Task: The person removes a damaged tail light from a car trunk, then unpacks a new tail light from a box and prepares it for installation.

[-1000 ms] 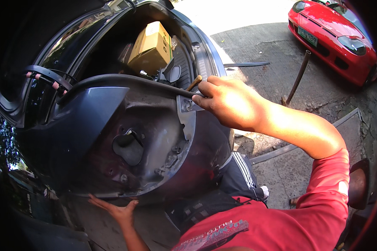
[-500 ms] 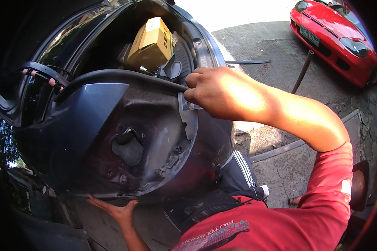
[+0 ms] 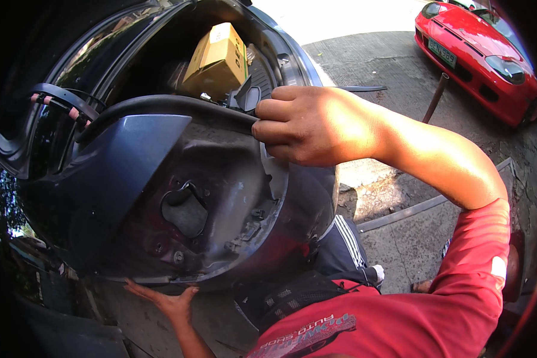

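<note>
Dark car rear corner (image 3: 131,155) spreads from 7 to 10 o'clock of the view, with the open trunk (image 3: 265,67) beyond it toward 12. Taking the bare lamp recess (image 3: 227,185) as the clock's centre, a black rubber seal (image 3: 173,102) arches from 10 to 1, and a cardboard box (image 3: 215,68) sits at 12. At 2 o'clock the right hand (image 3: 319,128) has its fingers curled in at the seal; whether they pinch the rubber or something hidden behind them, I cannot tell. At 7 the left hand (image 3: 172,304) is empty, fingers spread by the lower edge. I'd work the rubber with even, gentle pressure, a short stretch at a time, knuckles clear of the recess rim, left palm steadying that lower edge.
</note>
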The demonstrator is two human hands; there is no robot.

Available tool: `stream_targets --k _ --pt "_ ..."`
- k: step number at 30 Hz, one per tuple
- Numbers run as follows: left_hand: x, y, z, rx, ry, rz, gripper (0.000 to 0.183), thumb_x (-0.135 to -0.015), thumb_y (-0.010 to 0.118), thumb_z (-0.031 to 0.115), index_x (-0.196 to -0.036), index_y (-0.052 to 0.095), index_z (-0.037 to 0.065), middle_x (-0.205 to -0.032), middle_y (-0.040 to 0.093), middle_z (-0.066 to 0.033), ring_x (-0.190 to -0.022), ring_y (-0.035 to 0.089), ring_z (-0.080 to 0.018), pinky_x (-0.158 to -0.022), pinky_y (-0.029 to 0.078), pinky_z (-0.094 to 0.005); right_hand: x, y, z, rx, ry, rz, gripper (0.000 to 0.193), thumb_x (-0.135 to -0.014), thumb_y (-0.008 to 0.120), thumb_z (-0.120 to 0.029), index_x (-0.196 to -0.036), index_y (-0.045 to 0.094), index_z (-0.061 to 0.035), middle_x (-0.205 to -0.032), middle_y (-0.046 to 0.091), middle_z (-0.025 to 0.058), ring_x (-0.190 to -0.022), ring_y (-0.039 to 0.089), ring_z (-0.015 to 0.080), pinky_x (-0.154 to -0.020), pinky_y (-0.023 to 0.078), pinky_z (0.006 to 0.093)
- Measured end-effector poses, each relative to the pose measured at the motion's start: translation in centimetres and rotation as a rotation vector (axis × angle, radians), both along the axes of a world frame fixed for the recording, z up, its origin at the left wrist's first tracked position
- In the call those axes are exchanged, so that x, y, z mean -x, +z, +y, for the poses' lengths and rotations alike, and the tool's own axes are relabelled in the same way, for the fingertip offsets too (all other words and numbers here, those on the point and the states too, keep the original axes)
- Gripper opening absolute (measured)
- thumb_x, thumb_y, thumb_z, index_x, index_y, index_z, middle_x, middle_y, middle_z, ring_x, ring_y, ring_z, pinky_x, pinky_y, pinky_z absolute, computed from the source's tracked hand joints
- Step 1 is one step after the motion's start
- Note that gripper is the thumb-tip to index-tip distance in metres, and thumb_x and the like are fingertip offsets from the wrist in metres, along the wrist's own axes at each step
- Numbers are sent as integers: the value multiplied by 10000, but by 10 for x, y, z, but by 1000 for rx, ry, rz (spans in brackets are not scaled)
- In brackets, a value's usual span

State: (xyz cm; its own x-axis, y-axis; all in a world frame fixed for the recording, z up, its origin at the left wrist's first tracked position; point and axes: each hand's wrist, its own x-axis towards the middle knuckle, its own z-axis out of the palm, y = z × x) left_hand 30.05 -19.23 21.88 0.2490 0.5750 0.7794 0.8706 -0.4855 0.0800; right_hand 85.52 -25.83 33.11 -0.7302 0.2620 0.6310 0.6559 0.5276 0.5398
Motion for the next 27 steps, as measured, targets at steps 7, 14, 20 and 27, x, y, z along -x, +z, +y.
stream_targets --k 7,14,20,27 --pt "-7 0 1 -3 -17 -16 1795 -469 870 919 -1748 -49 59 -1802 50 -271 -1669 -34 -486 -1308 77 -695 -31 -28 14 191 -123 331 117 -794 751 -171 -851 722 -72 -945 591 67 -1012 656 271 -800 595 410" --pt "6 -4 5 -59 -45 26 1748 -487 880 895 -1761 -16 100 -1815 33 -251 -1680 -4 -451 -1328 72 -656 -23 -21 16 91 -49 251 152 -796 777 -114 -930 741 -52 -917 569 101 -972 633 321 -771 568 436" --pt "-7 1 -1 -15 -12 16 1753 -514 856 916 -1751 -64 80 -1804 39 -274 -1667 -15 -495 -1308 74 -696 -44 -44 31 495 -179 594 161 -910 780 -198 -988 798 -59 -961 684 125 -981 696 348 -848 577 465" --pt "-9 5 -3 22 -6 -18 1768 -490 907 865 -1751 -43 69 -1806 57 -258 -1668 -19 -494 -1314 80 -687 -50 -47 29 641 -227 675 183 -945 776 -208 -1025 803 -46 -953 712 150 -951 715 350 -862 568 454"
